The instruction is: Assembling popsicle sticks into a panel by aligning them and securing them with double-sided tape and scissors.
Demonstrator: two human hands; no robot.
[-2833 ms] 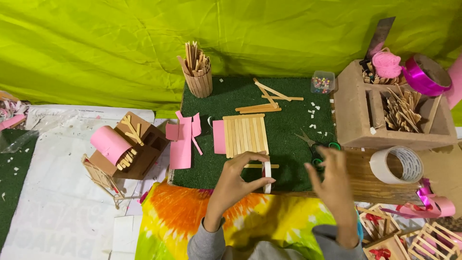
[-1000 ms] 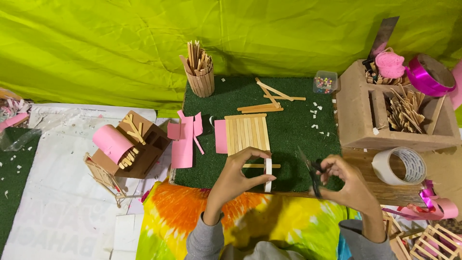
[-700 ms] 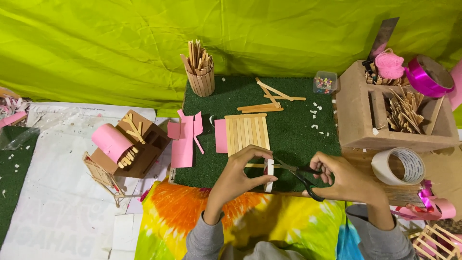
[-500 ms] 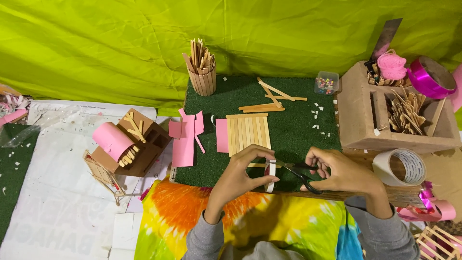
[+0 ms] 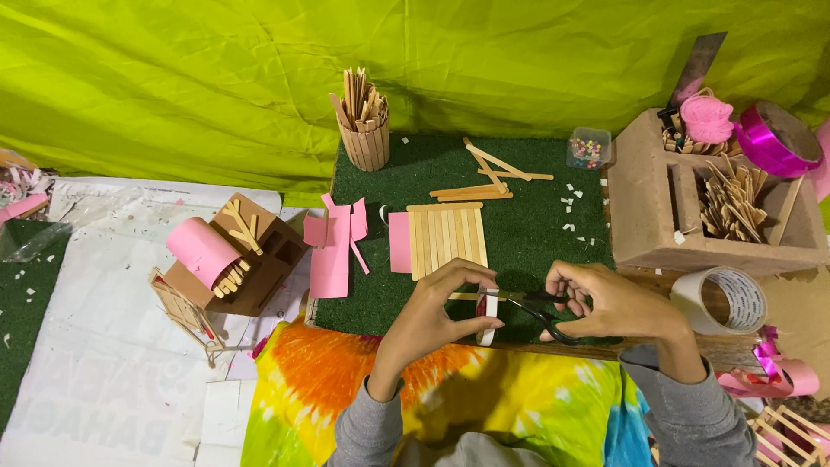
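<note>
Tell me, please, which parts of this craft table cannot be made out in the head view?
- Scissors: the handles are covered by the right hand.
- White strip: the left hand wraps it; the blade contact is too small to judge.
- Beads in the clear box: too small.
- Stick frame: cut off by the right corner.

Scissors partly hidden under right hand. Stick frames cut off at btm-right edge. Beads in small box too tiny to tell.

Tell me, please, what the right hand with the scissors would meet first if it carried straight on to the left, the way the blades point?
Most likely the small tape roll that the left hand holds; the scissors in the right hand already point at it, blade tips reaching it.
</note>
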